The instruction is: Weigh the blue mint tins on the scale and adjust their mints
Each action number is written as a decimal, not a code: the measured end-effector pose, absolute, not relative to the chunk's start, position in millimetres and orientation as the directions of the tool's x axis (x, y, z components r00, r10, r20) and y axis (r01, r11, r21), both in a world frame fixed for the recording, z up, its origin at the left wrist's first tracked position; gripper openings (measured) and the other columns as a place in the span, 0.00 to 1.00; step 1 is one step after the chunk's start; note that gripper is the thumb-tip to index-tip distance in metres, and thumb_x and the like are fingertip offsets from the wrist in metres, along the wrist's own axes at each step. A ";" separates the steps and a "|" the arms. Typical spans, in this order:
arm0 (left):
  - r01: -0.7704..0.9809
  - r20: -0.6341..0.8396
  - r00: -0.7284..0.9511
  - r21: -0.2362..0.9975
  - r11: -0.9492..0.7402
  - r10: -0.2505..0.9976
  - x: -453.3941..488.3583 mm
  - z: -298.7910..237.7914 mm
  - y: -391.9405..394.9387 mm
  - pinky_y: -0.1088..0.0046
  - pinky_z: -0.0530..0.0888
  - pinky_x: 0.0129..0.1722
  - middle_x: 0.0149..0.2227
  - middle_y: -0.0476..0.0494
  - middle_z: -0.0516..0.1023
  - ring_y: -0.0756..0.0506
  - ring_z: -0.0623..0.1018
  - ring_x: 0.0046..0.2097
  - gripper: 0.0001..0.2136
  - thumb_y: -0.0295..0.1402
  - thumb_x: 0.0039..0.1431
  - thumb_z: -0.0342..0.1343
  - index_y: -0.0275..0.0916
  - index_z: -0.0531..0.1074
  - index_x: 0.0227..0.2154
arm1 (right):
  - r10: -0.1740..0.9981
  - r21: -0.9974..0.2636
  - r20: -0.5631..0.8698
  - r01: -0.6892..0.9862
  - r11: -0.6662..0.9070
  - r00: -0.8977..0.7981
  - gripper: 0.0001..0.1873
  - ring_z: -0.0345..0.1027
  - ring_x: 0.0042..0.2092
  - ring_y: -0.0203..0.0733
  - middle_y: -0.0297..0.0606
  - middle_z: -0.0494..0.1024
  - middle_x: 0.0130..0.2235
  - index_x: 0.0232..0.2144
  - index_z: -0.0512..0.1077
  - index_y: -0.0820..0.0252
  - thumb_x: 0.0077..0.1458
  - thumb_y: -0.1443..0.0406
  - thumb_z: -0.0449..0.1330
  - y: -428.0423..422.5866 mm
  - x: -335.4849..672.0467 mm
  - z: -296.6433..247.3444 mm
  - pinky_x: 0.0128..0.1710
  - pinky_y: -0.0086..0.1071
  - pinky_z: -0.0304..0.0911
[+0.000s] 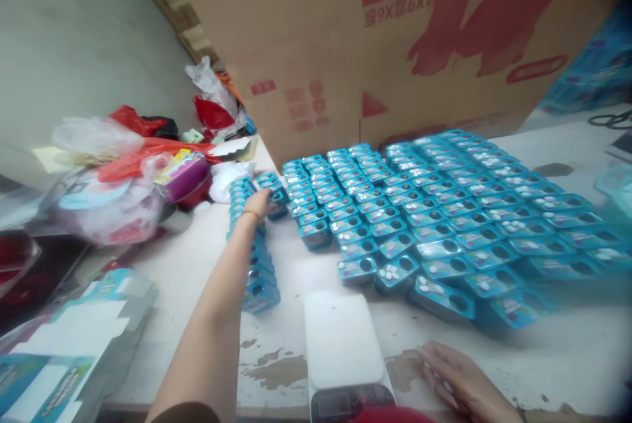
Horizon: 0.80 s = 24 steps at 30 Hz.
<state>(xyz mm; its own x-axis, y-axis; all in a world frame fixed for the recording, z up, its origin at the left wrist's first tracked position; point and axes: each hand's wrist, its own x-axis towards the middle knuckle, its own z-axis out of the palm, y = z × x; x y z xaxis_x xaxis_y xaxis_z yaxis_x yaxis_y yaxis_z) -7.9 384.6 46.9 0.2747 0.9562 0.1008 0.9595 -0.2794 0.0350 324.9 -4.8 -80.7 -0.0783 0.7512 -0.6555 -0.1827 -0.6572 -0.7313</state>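
Observation:
My left hand [259,203] reaches forward, its fingers bunched on a small blue box [277,203] at the left end of the spread of boxes. Its fingertips are partly hidden. A row of similar blue boxes [260,295] runs along the table beside that forearm. My right hand [459,377] rests low at the right front, fingers together and half curled; a small white piece seems to show between them. Between my arms lies a white digital scale [343,341] with a bare platform. Many blue boxes [395,272] with round holes stand in rows, several topped with white tablets.
A large cardboard carton [306,35] stands behind the boxes. Plastic bags [106,206] and a purple pack [182,176] lie at the left. Flattened printed cartons [74,344] are at the left front. Dark-handled scissors [612,120] lie far right.

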 end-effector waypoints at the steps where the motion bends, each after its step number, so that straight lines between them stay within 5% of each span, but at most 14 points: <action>1: 0.959 0.099 0.276 0.037 -0.281 0.956 -5.5 42.9 387.0 0.67 0.71 0.46 0.42 0.40 0.76 0.40 0.75 0.45 0.16 0.32 0.48 0.58 0.38 0.70 0.42 | 0.750 -0.730 -0.657 -0.185 -0.659 -0.078 0.31 0.44 0.20 0.26 0.30 0.64 0.23 0.25 0.64 0.61 0.42 0.38 0.61 -4.4 324.6 -80.4 0.20 0.24 0.36; 7: 0.900 0.208 0.405 0.078 -0.428 0.890 17.3 60.5 345.6 0.62 0.64 0.56 0.50 0.36 0.70 0.41 0.68 0.54 0.15 0.33 0.58 0.50 0.36 0.67 0.47 | 0.764 -0.742 -0.641 -0.193 -0.642 -0.081 0.30 0.47 0.20 0.27 0.30 0.65 0.22 0.22 0.63 0.61 0.43 0.40 0.62 -2.1 323.8 -78.1 0.20 0.25 0.38; 11: 0.617 0.248 0.743 0.105 -0.780 0.621 51.0 66.9 273.7 0.62 0.67 0.50 0.46 0.39 0.71 0.43 0.70 0.48 0.10 0.36 0.60 0.50 0.39 0.71 0.40 | 0.789 -0.770 -0.609 -0.178 -0.612 -0.078 0.29 0.47 0.18 0.27 0.30 0.65 0.21 0.22 0.63 0.61 0.45 0.40 0.61 -0.8 323.2 -73.9 0.20 0.26 0.39; 15: 0.486 0.309 0.811 0.119 -0.866 0.497 87.9 50.2 205.4 0.62 0.67 0.46 0.45 0.38 0.71 0.42 0.69 0.46 0.11 0.38 0.61 0.50 0.39 0.70 0.42 | 0.823 -0.805 -0.565 -0.177 -0.566 -0.060 0.30 0.47 0.17 0.26 0.30 0.65 0.21 0.22 0.63 0.62 0.44 0.40 0.61 -0.2 321.4 -67.7 0.20 0.26 0.37; 24: 0.598 0.234 0.788 -0.074 -0.798 0.569 131.7 11.5 161.9 0.55 0.61 0.50 0.55 0.38 0.68 0.37 0.65 0.55 0.09 0.36 0.63 0.49 0.42 0.71 0.41 | 0.881 -0.868 -0.473 -0.158 -0.471 -0.029 0.30 0.48 0.17 0.27 0.27 0.60 0.15 0.20 0.62 0.61 0.41 0.40 0.62 -2.9 321.8 -57.2 0.19 0.26 0.39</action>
<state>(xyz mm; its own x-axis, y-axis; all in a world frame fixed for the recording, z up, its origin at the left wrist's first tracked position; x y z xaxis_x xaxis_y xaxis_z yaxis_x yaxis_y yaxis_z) 131.7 161.9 11.5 0.7884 0.5689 0.2341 0.5978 -0.7982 -0.0738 321.8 -2.9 -57.2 -0.0293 0.8805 -0.4731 -0.1584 -0.4714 -0.8676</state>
